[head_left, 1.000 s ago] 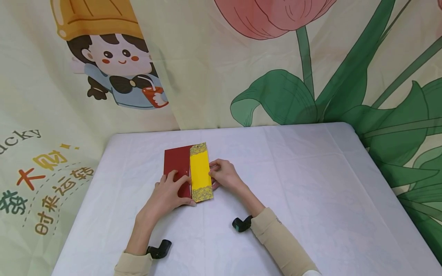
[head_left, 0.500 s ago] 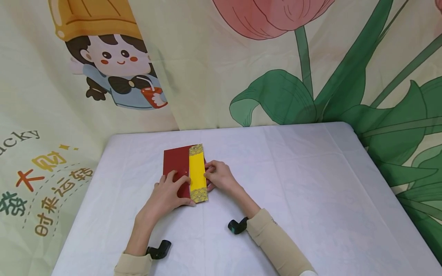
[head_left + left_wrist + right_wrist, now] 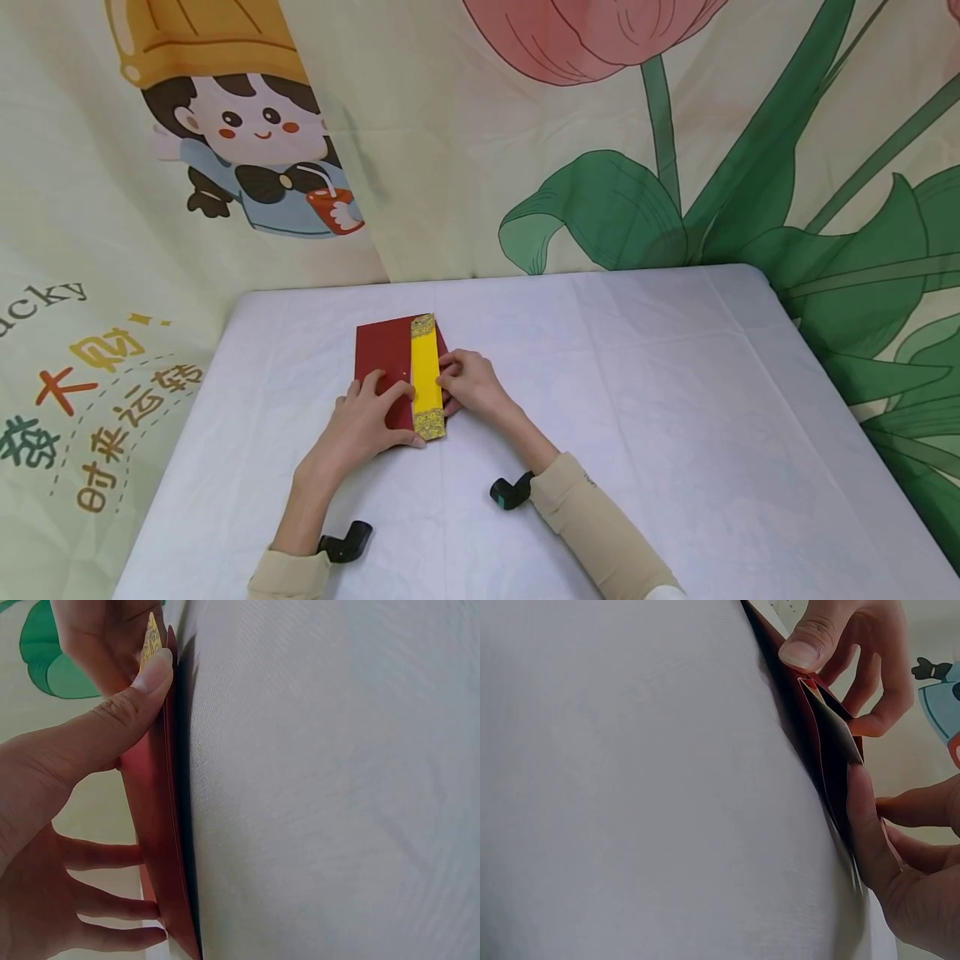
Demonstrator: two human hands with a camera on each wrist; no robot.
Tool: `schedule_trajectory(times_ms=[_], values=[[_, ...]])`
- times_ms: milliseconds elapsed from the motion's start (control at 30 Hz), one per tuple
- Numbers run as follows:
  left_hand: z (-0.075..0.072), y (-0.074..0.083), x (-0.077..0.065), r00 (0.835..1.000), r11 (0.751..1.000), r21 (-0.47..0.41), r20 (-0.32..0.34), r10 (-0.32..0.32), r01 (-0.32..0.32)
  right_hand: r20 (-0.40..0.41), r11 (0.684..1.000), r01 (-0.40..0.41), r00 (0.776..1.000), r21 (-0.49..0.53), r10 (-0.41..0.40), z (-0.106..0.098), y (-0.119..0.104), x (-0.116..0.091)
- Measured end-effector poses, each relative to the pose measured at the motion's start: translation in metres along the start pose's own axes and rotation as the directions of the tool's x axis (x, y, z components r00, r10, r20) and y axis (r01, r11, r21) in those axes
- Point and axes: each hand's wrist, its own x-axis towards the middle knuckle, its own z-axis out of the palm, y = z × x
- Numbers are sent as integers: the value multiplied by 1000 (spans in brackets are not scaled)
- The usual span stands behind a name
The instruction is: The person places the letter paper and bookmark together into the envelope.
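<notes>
A dark red paper envelope (image 3: 384, 354) lies on the table, a little left of the middle in the head view. Along its right part shows a bright yellow card (image 3: 425, 367) with gold patterned bands at both ends. My left hand (image 3: 367, 421) holds the envelope, thumb on its near edge and bent fingers on its face. From the right, my right hand (image 3: 474, 385) pinches the yellow card's outer edge. The right wrist view shows the layers gaping beside my right thumb (image 3: 864, 814). The card's left side is hidden.
A white cloth covers the table (image 3: 637, 433), whose far edge meets a printed curtain (image 3: 450, 167). Small black devices are worn at both wrists, one at the left cuff (image 3: 347, 543) and one at the right cuff (image 3: 512, 492).
My right hand has moved left with the card's edge. Less of the yellow shows now, and some red has appeared to its right. The left hand and the envelope stay put.
</notes>
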Motion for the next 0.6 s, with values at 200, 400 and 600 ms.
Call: schedule_trajectory(times_ms=[200,400,600], values=[[1,0,0,1000,1000,6,8,-5,5,20,1000,16,1000,5,-16,3,1,-1],[0,-1,0,1000,1000,19,-6,5,-5,35,999,30,999,35,-31,2,2,-4],[0,-1,0,1000,1000,22,-6,11,-11,31,999,37,999,32,-38,3,4,-5]])
